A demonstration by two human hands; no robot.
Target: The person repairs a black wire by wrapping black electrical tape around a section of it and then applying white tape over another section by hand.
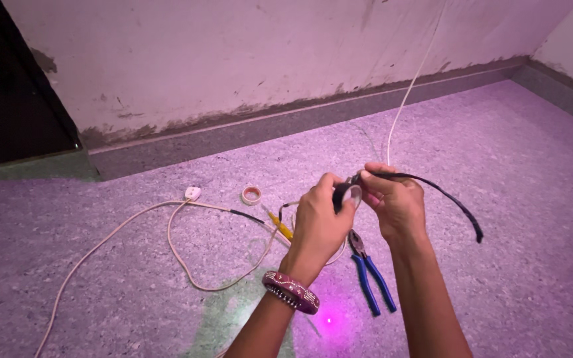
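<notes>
My left hand (319,219) grips a roll of black tape (346,195) just above the floor. Close beside it, my right hand (396,202) pinches a black taped wire (455,202) that arcs out to the right and hangs free at its end. The two hands touch at the roll. On my left wrist sits a studded maroon bangle (291,290). Under the hands lie blue-handled pliers (369,275) and a yellow-handled screwdriver (280,227) on the floor.
A white cable (180,255) loops over the speckled floor to a white plug (193,193). A small roll of pale tape (251,195) lies near it. Another white cord (409,89) runs up the stained wall. A dark doorway (8,86) is at left.
</notes>
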